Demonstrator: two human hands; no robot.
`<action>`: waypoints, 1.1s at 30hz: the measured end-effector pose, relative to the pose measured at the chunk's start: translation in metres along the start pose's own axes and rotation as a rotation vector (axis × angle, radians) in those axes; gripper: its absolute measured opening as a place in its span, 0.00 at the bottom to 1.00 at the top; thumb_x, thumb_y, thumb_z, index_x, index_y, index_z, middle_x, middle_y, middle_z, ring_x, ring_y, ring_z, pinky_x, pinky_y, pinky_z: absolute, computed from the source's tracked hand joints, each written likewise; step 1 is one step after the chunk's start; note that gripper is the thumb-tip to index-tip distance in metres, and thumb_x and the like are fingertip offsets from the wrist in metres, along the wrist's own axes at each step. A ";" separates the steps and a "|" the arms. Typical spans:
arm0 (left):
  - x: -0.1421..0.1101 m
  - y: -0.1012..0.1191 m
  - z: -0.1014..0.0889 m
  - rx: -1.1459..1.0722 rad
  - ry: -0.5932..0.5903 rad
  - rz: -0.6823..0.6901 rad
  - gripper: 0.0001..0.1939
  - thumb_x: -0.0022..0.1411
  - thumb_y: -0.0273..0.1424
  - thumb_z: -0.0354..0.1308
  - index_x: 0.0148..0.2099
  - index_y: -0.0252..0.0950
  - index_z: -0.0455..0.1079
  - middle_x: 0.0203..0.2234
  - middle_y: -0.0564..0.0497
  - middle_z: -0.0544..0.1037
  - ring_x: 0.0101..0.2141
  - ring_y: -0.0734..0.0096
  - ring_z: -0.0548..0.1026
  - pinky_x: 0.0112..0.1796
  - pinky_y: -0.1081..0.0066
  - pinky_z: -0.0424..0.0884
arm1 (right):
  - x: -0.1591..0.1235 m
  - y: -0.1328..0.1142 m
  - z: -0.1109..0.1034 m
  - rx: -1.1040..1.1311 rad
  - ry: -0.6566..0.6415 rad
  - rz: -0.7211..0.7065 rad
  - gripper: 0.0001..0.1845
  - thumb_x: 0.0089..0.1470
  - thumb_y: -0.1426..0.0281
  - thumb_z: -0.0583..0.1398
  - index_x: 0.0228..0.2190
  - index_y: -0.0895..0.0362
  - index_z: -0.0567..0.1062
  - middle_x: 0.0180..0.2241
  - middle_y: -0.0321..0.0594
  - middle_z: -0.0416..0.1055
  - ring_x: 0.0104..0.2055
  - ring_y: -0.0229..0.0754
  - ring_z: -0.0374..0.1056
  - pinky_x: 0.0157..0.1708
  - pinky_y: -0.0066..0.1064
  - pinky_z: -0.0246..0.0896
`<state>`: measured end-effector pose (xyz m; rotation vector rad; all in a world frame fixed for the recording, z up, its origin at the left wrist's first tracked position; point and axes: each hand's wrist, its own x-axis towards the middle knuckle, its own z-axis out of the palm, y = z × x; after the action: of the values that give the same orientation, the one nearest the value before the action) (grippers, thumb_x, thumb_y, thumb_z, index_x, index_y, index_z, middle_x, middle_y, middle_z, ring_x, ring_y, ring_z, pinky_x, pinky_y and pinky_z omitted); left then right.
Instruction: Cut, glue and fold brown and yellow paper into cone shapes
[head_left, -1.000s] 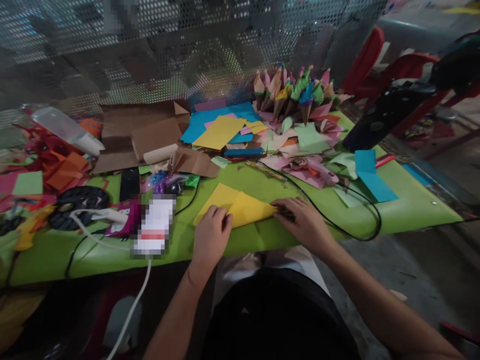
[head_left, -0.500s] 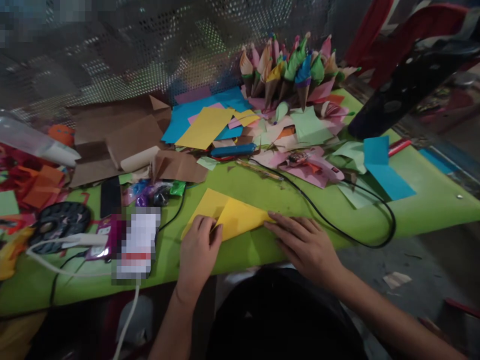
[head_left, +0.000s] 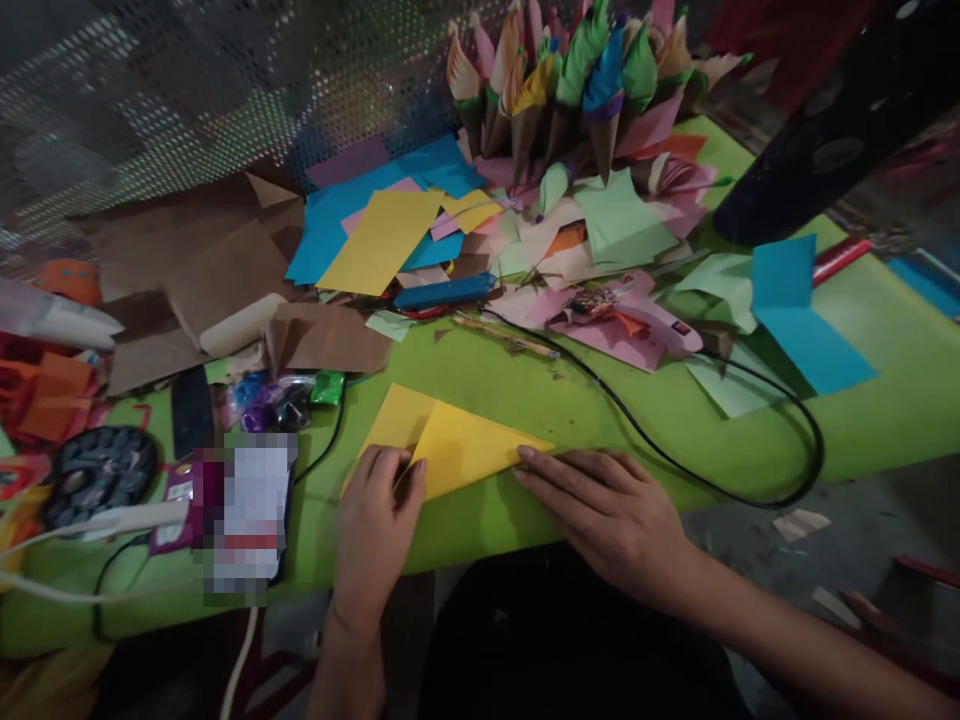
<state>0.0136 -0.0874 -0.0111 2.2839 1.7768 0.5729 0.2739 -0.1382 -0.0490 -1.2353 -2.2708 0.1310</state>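
Right grip (head_left: pixel 607 515) has just flattened, wide open, on the folded yellow paper (head_left: pixel 469 450) at its tip, apparently pressing the crease; left grip (head_left: pixel 379 510), almost closed, pinches the paper between them on the desk (head_left: pixel 457 370)

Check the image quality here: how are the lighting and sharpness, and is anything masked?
Head view: dim overall, with the lap nearly black; the folded yellow paper stands out, its edges readable; the mesh panel is soft and speckled with light; the dark cylinder at upper right looks blurred; blocky pixelation masks the phone.
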 end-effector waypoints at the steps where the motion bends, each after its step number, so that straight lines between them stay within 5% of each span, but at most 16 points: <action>1: 0.000 0.001 0.000 -0.003 -0.001 -0.002 0.08 0.70 0.33 0.52 0.35 0.40 0.64 0.30 0.53 0.70 0.30 0.68 0.72 0.33 0.69 0.68 | 0.000 0.000 0.000 0.004 -0.002 0.000 0.30 0.62 0.74 0.55 0.64 0.51 0.65 0.60 0.36 0.72 0.48 0.47 0.72 0.43 0.42 0.65; 16: 0.002 0.001 -0.002 -0.023 -0.036 -0.028 0.08 0.69 0.31 0.54 0.34 0.39 0.64 0.28 0.55 0.69 0.30 0.71 0.71 0.31 0.72 0.65 | 0.005 -0.001 -0.004 0.016 0.002 0.030 0.22 0.62 0.75 0.56 0.56 0.57 0.75 0.60 0.35 0.72 0.48 0.44 0.67 0.43 0.39 0.60; 33: 0.002 0.007 -0.002 -0.023 -0.048 -0.123 0.06 0.65 0.27 0.55 0.33 0.38 0.64 0.29 0.54 0.70 0.30 0.71 0.71 0.30 0.73 0.64 | 0.002 0.000 -0.002 0.035 -0.011 0.031 0.21 0.66 0.73 0.53 0.56 0.55 0.74 0.60 0.33 0.72 0.46 0.47 0.66 0.45 0.40 0.58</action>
<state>0.0192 -0.0872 -0.0066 2.1368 1.8623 0.5093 0.2737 -0.1372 -0.0469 -1.2548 -2.2503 0.1884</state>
